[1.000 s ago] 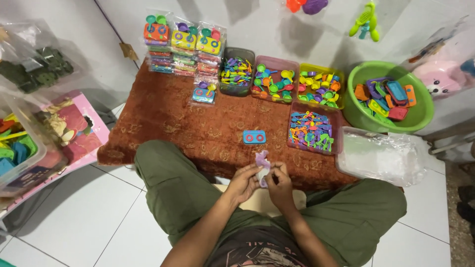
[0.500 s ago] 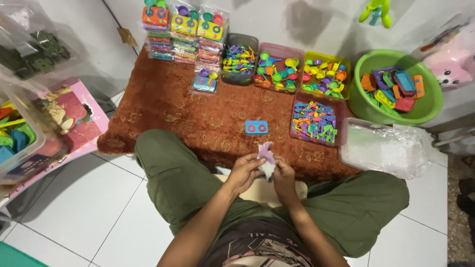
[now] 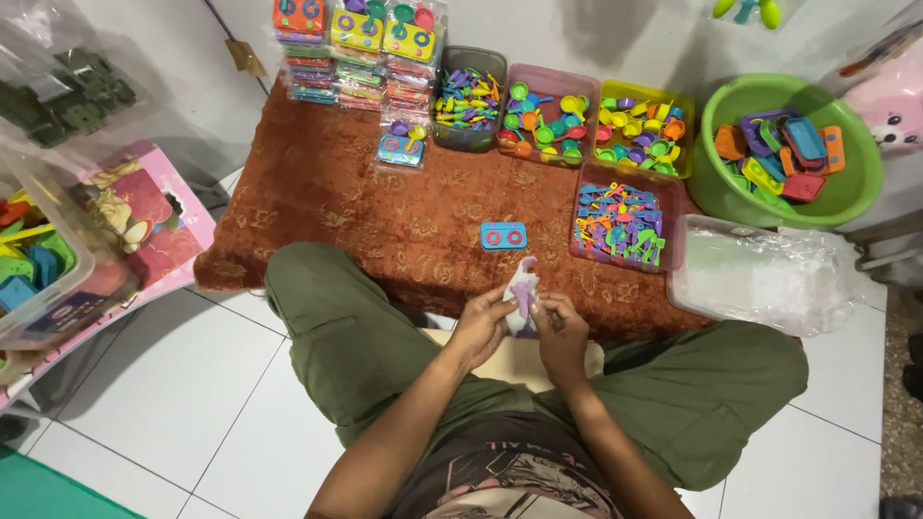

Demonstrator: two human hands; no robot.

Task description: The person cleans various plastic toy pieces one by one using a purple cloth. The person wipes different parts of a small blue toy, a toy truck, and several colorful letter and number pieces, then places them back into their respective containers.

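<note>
I sit cross-legged at the edge of a rust-brown rug [image 3: 385, 216]. My left hand [image 3: 481, 325] and my right hand [image 3: 562, 332] are together above my lap, both gripping a small clear plastic bag [image 3: 524, 288] with purple toy pieces inside. A blue toy stove piece [image 3: 503, 235] with two red rings lies on the rug just beyond my hands.
Trays of small colourful toy utensils [image 3: 548, 120] line the rug's far edge, with stacked packed toy sets [image 3: 361, 48] at the back left. A pink tray of mixed pieces [image 3: 620, 226], a clear bag pile [image 3: 760, 274] and a green basin [image 3: 793, 149] sit right. Clear bins [image 3: 43, 264] stand left.
The view has shifted slightly as my head moved. My hands stay together on the small bag, working at it with little change in position.
</note>
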